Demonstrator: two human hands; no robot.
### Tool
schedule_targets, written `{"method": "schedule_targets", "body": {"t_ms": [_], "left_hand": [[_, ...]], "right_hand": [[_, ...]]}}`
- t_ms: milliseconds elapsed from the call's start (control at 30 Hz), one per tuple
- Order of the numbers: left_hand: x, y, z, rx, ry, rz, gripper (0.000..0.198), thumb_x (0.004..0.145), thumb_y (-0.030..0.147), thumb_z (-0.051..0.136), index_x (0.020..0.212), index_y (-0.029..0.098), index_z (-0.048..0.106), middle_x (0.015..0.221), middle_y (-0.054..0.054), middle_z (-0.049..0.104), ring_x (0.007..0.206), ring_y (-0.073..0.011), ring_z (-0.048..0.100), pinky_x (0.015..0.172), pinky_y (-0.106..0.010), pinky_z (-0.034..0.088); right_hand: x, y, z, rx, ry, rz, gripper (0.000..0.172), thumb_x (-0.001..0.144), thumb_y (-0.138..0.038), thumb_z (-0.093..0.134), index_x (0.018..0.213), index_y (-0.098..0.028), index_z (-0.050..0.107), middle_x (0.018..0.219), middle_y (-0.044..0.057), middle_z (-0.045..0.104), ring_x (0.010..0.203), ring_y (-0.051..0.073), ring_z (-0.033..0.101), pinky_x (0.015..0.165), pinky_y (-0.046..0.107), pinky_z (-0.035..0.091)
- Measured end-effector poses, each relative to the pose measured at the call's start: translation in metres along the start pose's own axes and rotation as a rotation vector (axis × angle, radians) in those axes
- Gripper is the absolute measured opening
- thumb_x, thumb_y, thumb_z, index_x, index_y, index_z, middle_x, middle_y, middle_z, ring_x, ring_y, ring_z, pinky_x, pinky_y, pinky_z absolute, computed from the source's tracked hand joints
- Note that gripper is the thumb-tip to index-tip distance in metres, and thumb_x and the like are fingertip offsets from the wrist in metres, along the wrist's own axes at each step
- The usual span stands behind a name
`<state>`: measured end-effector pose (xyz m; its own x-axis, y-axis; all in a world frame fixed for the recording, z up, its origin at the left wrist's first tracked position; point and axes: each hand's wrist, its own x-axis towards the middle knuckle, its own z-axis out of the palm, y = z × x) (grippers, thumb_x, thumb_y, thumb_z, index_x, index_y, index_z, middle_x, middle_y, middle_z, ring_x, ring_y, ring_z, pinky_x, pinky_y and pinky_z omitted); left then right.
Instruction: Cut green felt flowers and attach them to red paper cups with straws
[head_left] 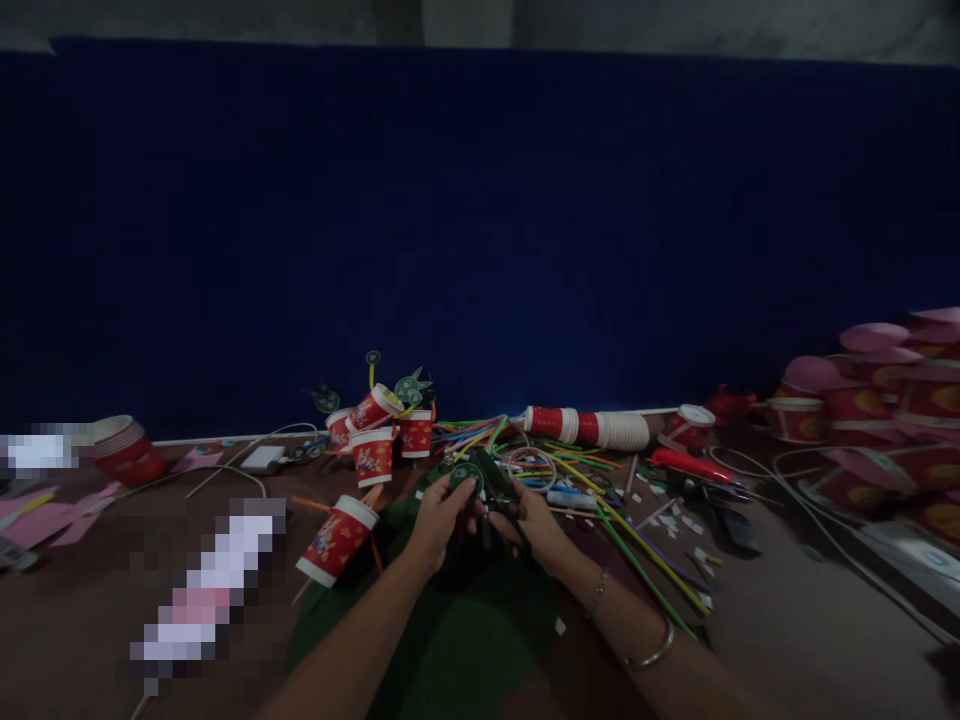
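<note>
- Head view: left hand [441, 515] clamped on a green disc [466, 477], thumb over its face, in front of the person.
- Right hand [534, 520] just beside it, fingers curled around a dark piece [493, 476]; too dim to tell what that is.
- Bracelet [598, 592] and bangle [654, 652] on the right forearm.
- Straws [628, 545] of many colours spread beyond the hands and to their right, with paper scraps [686, 522] near them.
- Left of the hands, a red cup [337, 540] lies tilted; more cups [373, 457] with straws cluster behind it.
- Cup stack [585, 428] on its side behind the straws.
- Red tool [694, 465] right of the straws.
- Pink-topped cups [885, 400] piled at far right.
- White adapter [263, 460] and a second stack [129, 452] at left.
</note>
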<state>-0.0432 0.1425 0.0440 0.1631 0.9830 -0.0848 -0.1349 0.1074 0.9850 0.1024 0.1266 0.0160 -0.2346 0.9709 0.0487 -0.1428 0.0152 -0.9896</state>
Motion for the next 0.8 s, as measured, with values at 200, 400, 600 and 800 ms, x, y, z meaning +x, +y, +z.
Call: {"method": "schedule_targets", "body": {"t_ms": [200, 400, 600, 800], "left_hand": [[0.0008, -0.0026, 0.0002, -0.027, 0.020, 0.019, 0.029, 0.069, 0.041, 0.063, 0.066, 0.017, 0.046, 0.045, 0.007, 0.049, 0.032, -0.0041, 0.040, 0.031, -0.014, 0.025], [0.0009, -0.0043, -0.0003, 0.016, -0.010, 0.035, 0.029, 0.070, 0.040, 0.062, 0.062, 0.017, 0.046, 0.043, 0.007, 0.048, 0.032, -0.0032, 0.037, 0.031, -0.014, 0.024], [0.0012, -0.0030, -0.0002, -0.018, 0.010, 0.020, 0.030, 0.066, 0.041, 0.065, 0.062, 0.017, 0.045, 0.042, 0.008, 0.044, 0.032, -0.0026, 0.034, 0.031, -0.014, 0.021], [0.0001, -0.0018, 0.0005, -0.032, 0.034, -0.001, 0.031, 0.066, 0.042, 0.065, 0.063, 0.018, 0.045, 0.041, 0.009, 0.042, 0.031, -0.0018, 0.031, 0.031, -0.014, 0.018]], "right_hand": [[-0.0004, 0.0003, 0.0003, -0.034, -0.001, -0.004, 0.061, 0.061, -0.042, 0.071, 0.108, -0.017, 0.043, 0.057, -0.007, 0.053, 0.036, 0.006, 0.043, 0.030, 0.017, 0.036], [-0.0009, -0.0002, 0.0028, -0.037, 0.024, -0.025, 0.058, 0.059, -0.043, 0.072, 0.103, -0.017, 0.044, 0.060, -0.007, 0.054, 0.039, 0.006, 0.045, 0.032, 0.017, 0.038], [-0.0004, 0.0006, -0.0010, -0.061, -0.004, -0.013, 0.059, 0.062, -0.045, 0.069, 0.106, -0.016, 0.042, 0.050, -0.009, 0.051, 0.032, 0.005, 0.040, 0.029, 0.016, 0.034], [-0.0006, -0.0020, -0.0004, -0.087, 0.006, 0.011, 0.058, 0.063, -0.044, 0.068, 0.106, -0.015, 0.043, 0.051, -0.008, 0.054, 0.032, 0.006, 0.042, 0.029, 0.016, 0.034]]}}
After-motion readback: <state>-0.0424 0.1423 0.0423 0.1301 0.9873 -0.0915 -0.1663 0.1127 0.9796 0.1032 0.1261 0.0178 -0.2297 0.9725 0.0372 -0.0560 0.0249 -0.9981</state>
